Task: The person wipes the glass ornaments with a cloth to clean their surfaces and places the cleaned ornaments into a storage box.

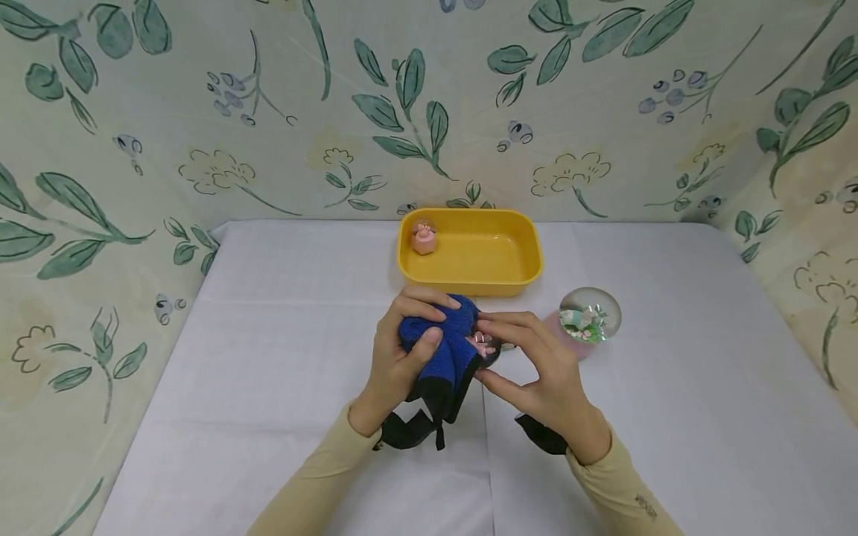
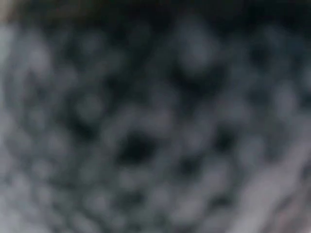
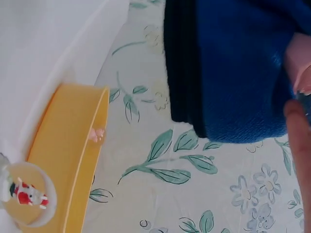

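Note:
My left hand [image 1: 402, 346] grips a bunched blue cloth with black edging [image 1: 439, 350] above the white table. Partly wrapped in the cloth is a small snow globe [image 1: 484, 345] with pink inside. My right hand [image 1: 546, 372] pinches this globe between thumb and fingers at the cloth's right side. In the right wrist view, the blue cloth [image 3: 238, 73] hangs close, and a pink base [image 3: 297, 58] shows beside a fingertip. The left wrist view is a dark blur in which no hand can be made out.
A yellow tray [image 1: 469, 289] stands at the table's back edge, with a small pink figurine [image 1: 424, 237] in its left end. Right of my hands is a larger snow globe [image 1: 590, 316] on a pink base. Black straps [image 1: 405, 432] are visible near both wrists.

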Action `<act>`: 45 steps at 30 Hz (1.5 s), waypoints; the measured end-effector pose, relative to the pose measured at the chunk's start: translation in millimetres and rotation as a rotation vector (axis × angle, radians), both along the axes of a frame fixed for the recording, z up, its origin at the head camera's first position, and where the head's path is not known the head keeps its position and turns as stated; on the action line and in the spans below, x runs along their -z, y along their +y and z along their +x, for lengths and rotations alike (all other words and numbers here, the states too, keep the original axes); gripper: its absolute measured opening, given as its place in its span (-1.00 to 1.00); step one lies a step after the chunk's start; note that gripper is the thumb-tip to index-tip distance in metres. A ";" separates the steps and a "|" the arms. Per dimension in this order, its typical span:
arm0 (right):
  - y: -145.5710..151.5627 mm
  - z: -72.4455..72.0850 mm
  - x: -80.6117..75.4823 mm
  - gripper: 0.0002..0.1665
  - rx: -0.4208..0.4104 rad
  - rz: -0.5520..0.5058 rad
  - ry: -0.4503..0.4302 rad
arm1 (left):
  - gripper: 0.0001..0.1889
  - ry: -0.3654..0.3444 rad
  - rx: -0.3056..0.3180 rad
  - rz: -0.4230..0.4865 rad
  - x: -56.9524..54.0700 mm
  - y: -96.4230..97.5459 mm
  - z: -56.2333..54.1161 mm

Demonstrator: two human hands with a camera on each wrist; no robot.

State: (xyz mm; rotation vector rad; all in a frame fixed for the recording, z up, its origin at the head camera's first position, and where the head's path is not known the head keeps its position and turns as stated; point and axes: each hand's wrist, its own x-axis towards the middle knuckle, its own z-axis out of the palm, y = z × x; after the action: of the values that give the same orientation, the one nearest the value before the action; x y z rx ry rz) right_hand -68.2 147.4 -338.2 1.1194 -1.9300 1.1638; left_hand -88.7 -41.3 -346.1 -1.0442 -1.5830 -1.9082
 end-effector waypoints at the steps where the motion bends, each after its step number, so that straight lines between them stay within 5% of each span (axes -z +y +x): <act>1: 0.3 -0.9 0.4 -0.44 0.005 -0.004 0.028 | -0.69 -0.003 0.011 0.001 0.0 0.1 0.1; 7: 0.5 -3.3 2.6 -0.41 0.017 -0.040 0.018 | -0.68 0.015 0.050 -0.005 0.8 0.7 -0.8; 12: -1.0 0.3 1.0 -0.43 -0.022 -0.113 -0.233 | -0.70 0.043 0.035 -0.029 1.4 1.3 -1.6; 16: -1.9 4.2 -0.7 -0.72 -0.058 -0.195 -0.467 | -0.72 0.072 0.028 -0.049 1.9 2.5 -2.1; 19: -1.4 6.3 -2.1 -0.70 -0.058 -0.201 -0.548 | -0.73 0.072 0.016 -0.045 1.9 3.3 -2.0; 22: 0.1 6.8 -3.2 -0.68 -0.024 -0.134 -0.505 | -0.71 0.042 0.001 -0.031 2.0 3.5 -1.6; 28: 1.8 4.9 -5.6 -0.25 -0.016 -0.025 -0.311 | -0.68 -0.027 -0.044 0.002 0.9 0.5 0.0; 36: 2.4 -0.4 -4.7 -0.43 -0.015 -0.001 -0.059 | -0.68 -0.032 -0.030 -0.003 -1.1 -1.5 0.7; 41: 3.7 -2.9 -1.5 -0.40 0.006 -0.010 -0.025 | -0.69 -0.023 0.001 -0.003 0.4 -0.5 0.4; 45: 3.1 -3.3 0.6 -0.38 -0.006 -0.047 -0.085 | -0.70 -0.010 0.014 -0.003 1.2 1.0 0.5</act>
State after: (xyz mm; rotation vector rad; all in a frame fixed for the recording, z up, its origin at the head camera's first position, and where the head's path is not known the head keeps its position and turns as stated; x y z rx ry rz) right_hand -71.5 150.5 -338.7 1.0671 -1.9536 1.2715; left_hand -88.2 -40.3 -347.2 -1.0517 -1.5884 -1.9238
